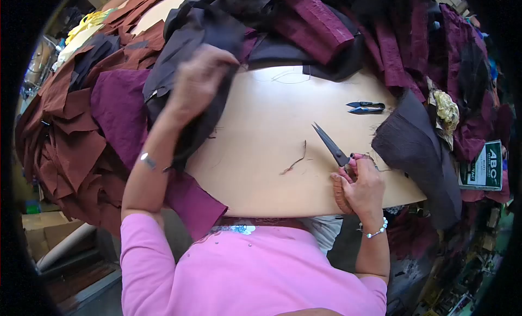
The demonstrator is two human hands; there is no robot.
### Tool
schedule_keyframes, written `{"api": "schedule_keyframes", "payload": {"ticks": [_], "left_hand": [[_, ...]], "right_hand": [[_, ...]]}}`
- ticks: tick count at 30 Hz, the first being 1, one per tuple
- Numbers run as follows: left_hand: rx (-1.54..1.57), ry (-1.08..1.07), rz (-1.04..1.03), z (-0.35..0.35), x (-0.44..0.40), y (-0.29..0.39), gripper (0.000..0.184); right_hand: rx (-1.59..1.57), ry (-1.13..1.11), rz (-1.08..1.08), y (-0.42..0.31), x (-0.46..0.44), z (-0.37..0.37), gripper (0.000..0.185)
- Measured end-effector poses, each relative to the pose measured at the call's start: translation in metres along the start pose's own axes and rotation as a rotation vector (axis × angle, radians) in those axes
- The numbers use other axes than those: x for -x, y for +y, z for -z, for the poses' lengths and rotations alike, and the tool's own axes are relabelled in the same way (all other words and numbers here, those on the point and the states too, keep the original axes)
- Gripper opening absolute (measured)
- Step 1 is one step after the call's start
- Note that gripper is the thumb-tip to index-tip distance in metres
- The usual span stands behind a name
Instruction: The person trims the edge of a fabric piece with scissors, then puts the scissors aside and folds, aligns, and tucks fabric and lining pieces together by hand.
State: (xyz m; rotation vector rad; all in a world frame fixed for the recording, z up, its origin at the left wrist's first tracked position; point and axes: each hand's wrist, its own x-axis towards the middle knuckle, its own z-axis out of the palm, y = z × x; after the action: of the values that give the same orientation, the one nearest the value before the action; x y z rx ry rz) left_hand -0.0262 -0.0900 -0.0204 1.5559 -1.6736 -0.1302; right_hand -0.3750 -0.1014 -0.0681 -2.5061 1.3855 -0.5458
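My right hand (365,186) holds a pair of scissors (333,147) by its wrapped handles, over the right part of the wooden table (261,180). The blades point up and to the left. At the upper left, my left hand (198,82) is blurred, its fingers curled against dark fabric (182,38); what they grip is too smeared to make out. Small black thread snips (366,107) lie on the table above the scissors. Loose threads (296,162) lie left of the blades.
Rust-brown cloth pieces (70,136) heap up at the left, beside purple cloth (119,109). Maroon and dark fabric (391,55) covers the back and right. A dark piece (416,147) hangs over the right edge near a green and white box (481,166).
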Motion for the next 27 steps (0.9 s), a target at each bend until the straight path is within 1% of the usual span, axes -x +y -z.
{"api": "schedule_keyframes", "payload": {"ticks": [1,2,3,4,5,6,7,9,10,11,13,15,17,20,23,24,27], "left_hand": [[-0.061,0.075,-0.097,0.027,-0.003,0.003,0.016],[-0.297,0.151,-0.214,0.053,-0.006,0.004,0.016],[-0.52,0.149,-0.163,0.079,-0.008,-0.002,0.02],[-0.673,0.133,0.042,0.105,-0.007,-0.014,0.023],[-0.9,0.089,0.102,0.134,-0.008,-0.038,0.026],[-1.169,-0.018,0.266,0.158,-0.004,-0.058,0.03],[-1.358,-0.118,0.368,0.178,0.003,-0.074,0.027],[-1.562,0.04,0.028,0.179,0.005,-0.066,0.025],[-1.367,0.112,-0.057,0.162,-0.002,-0.048,0.027],[-1.169,0.183,-0.128,0.131,-0.011,-0.022,0.03],[-0.723,-0.087,-0.102,0.065,-0.006,0.03,0.026],[-0.726,-0.374,-0.045,0.01,0.003,0.035,0.027],[-0.68,-0.239,-0.03,-0.029,0.011,-0.011,0.023],[-0.763,-0.187,-0.004,-0.037,0.005,-0.062,0.019],[-0.442,-0.263,-0.083,-0.015,0.01,-0.054,0.017],[-0.427,-0.367,-0.054,-0.003,0.016,-0.034,0.017],[-0.378,-0.642,-0.127,0.026,0.04,-0.013,0.018]], "right_hand": [[-0.009,-0.007,-0.011,0.0,0.0,-0.001,0.033],[-0.01,-0.001,-0.003,0.0,0.0,-0.001,0.033],[-0.01,0.006,0.005,0.0,0.0,-0.001,0.034],[-0.009,0.014,0.013,0.0,0.0,-0.001,0.035],[0.0,0.012,0.009,0.0,0.0,-0.001,0.035],[0.008,0.008,0.005,0.0,0.0,-0.001,0.035],[0.015,0.006,0.001,0.0,0.0,-0.001,0.036],[0.018,0.003,-0.007,0.001,-0.002,0.0,0.035],[0.021,-0.008,-0.011,0.0,0.0,0.0,0.035],[0.027,-0.003,-0.011,0.0,0.0,-0.001,0.035],[0.045,0.005,0.001,-0.001,-0.001,0.0,0.035],[0.036,0.007,0.006,-0.002,-0.001,-0.001,0.035],[0.036,0.011,-0.001,-0.001,-0.001,-0.001,0.034],[0.035,0.009,-0.011,-0.002,0.0,-0.001,0.033],[0.011,0.017,-0.008,-0.003,0.0,-0.001,0.031],[-0.013,0.014,-0.02,-0.002,0.0,-0.001,0.031],[-0.019,0.002,-0.042,-0.002,0.0,-0.001,0.031]]}}
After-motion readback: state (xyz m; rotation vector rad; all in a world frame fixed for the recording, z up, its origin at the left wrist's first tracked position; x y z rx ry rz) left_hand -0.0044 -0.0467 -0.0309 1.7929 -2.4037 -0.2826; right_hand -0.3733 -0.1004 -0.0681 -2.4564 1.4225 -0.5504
